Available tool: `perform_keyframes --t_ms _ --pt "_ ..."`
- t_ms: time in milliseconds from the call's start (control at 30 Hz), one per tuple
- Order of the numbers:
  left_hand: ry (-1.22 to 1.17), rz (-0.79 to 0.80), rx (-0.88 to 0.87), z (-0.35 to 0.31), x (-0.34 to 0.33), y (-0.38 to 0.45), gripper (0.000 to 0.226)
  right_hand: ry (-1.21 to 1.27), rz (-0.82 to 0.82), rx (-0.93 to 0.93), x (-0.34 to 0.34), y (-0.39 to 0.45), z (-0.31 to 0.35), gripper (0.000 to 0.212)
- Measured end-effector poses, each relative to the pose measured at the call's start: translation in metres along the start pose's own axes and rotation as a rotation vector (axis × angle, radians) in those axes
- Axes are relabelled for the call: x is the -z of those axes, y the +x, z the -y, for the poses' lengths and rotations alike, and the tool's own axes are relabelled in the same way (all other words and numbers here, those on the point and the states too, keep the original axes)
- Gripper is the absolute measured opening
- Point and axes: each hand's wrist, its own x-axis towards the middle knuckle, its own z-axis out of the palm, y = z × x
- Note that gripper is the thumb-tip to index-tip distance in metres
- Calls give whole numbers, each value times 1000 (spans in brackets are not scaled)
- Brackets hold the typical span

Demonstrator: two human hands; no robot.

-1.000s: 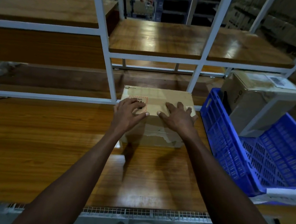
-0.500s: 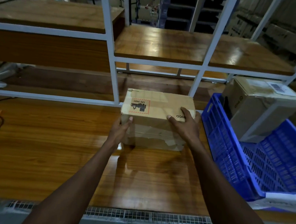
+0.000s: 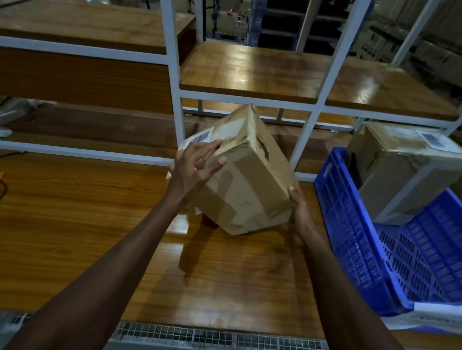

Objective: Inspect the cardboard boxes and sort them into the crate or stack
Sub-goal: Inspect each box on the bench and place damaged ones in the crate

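Brown taped cardboard box (image 3: 247, 176) sits tilted in our two hands, raised off the glossy wooden surface (image 3: 70, 232), one corner pointing down toward it. Our left hand (image 3: 194, 169) wraps the box's upper left edge: fingers curl over the top by a white barcode label (image 3: 201, 137), thumb pressed flat on the near face. Our right hand (image 3: 300, 207) cups the lower right corner from beneath, and only the thumb tip and back of that hand show; its fingers are hidden behind the box. Both forearms reach forward from the bottom of the view, elbows cut off.

Right of the right-hand grip stands a blue slatted plastic crate (image 3: 356, 238), its far side cut off by the frame, with a second brown cardboard box (image 3: 405, 170) leaning inside. Beyond the grip rises a white metal rack with wooden shelves (image 3: 259, 73). Print on the held box's dark marking is too blurred to read.
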Motion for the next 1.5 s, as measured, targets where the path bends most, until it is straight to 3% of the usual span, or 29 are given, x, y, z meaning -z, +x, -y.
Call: perform_keyframes --t_ms 100,233,333,400,500,633,733,867,967,1033,1167,1267,1367,1500 --pt "68 80 -107 -16 -3 10 53 82 16 -156 -4 2 -30 64" --pt "224 111 -163 -27 -12 24 34 35 -23 -169 -3 -1 -43 65" --pt "383 105 -75 -29 -15 44 42 -18 -50 -173 2 -7 -34 59" --pt "526 195 -2 -29 -13 58 57 -23 -41 -197 2 -13 -26 54" --pt "514 311 69 -29 -11 71 78 6 4 -184 3 -22 -19 44" --pt "612 421 32 -32 -23 76 78 -44 -27 -208 9 -30 -16 40" --pt "612 419 10 -41 -34 73 80 -66 -59 -115 16 -33 -2 39" --pt "609 356 -17 -44 -41 69 78 4 -265 219 29 -24 44 31" --pt "647 365 -9 -46 -42 73 80 -154 -389 505 29 -26 81 26" --pt "672 373 1 -49 -42 75 81 -313 -334 609 19 -24 108 22" --pt "699 410 23 -55 -40 75 83 -814 -47 556 -13 -19 139 33" --pt "665 408 55 -54 -40 71 84 -1273 -76 474 -42 -21 142 55" --pt "632 390 54 -49 -43 62 81 -1357 -153 493 -57 -23 132 58" --pt "680 243 -5 -54 -48 45 55 -1287 -151 534 -49 -20 125 57"
